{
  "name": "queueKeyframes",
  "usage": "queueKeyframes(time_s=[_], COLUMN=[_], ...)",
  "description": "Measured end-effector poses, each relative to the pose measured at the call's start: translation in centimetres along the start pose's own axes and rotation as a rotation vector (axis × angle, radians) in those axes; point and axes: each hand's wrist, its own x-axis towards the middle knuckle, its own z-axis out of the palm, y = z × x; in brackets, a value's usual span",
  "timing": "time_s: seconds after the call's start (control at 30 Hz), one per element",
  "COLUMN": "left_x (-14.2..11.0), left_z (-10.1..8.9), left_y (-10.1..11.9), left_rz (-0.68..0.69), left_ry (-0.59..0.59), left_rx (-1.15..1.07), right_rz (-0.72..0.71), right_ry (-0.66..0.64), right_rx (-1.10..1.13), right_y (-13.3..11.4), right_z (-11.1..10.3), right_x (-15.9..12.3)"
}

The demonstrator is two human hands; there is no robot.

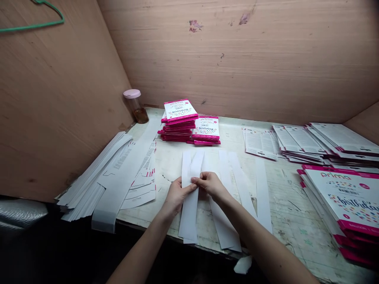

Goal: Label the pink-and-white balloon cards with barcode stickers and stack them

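My left hand [177,194] and my right hand [209,183] meet over the middle of the worn table [284,205]. Both pinch the same long white paper strip [189,209], fingertips touching at its upper part. More white strips [237,185] lie fanned out side by side just to the right, some running over the table's near edge. Behind them stand two stacks of pink and white "birthday" cards [189,122].
A heap of white die-cut sheets [118,173] covers the left end. Flat printed sheets [314,142] and a stack of pink-edged cards [349,205] lie at the right. A pink-lidded jar [136,105] stands in the back corner. Wooden walls enclose the table.
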Motion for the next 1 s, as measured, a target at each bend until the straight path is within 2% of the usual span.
queueKeyframes(time_s=[0.13, 0.27, 0.43, 0.53, 0.63, 0.7, 0.73, 0.83, 0.9, 0.97, 1.0], left_x=[-0.3, -0.3, 0.1, -0.6, -2.3, -3.5, -3.9, -4.6, -4.4, -3.6, -3.0], left_z=[-0.9, -1.9, -3.2, -4.1, -5.7, -7.3, -8.3, -12.3, -15.5, -18.7, -20.2], left_y=[0.2, -0.1, -0.3, 1.2, 5.1, 9.0, 11.2, 17.5, 20.8, 22.5, 22.8], left_rz=[-0.005, 0.038, 0.104, 0.131, 0.21, 0.25, 0.315, 0.534, 0.636, 0.638, 0.576], left_ry=[-0.029, -0.028, 0.102, 0.144, 0.134, 0.108, 0.119, 0.149, 0.179, 0.245, 0.285], left_rx=[-0.022, 0.002, 0.085, 0.088, 0.116, 0.212, 0.26, 0.329, 0.369, 0.46, 0.544], right_rz=[0.033, 0.049, 0.049, 0.034, -0.014, -0.065, -0.089, -0.149, -0.193, -0.23, -0.243], right_ry=[-0.066, -0.066, -0.047, -0.04, -0.025, 0.019, 0.041, 0.076, 0.08, 0.077, 0.072], right_rx=[0.05, 0.047, -0.03, -0.133, -0.27, -0.352, -0.397, -0.614, -0.759, -0.81, -0.805], right_y=[-0.7, -0.9, -0.4, -0.2, -0.3, -0.5, -0.5, -0.3, 0.2, 0.6, 0.7], right_z=[-0.2, 0.2, 0.6, 0.4, 0.6, 1.1, 1.3, 2.0, 2.2, 1.9, 1.5], right_x=[-0.2, -0.1, 0.5, 0.8, 1.0, 1.1, 1.1, 0.8, 0.3, -0.3, -0.7])
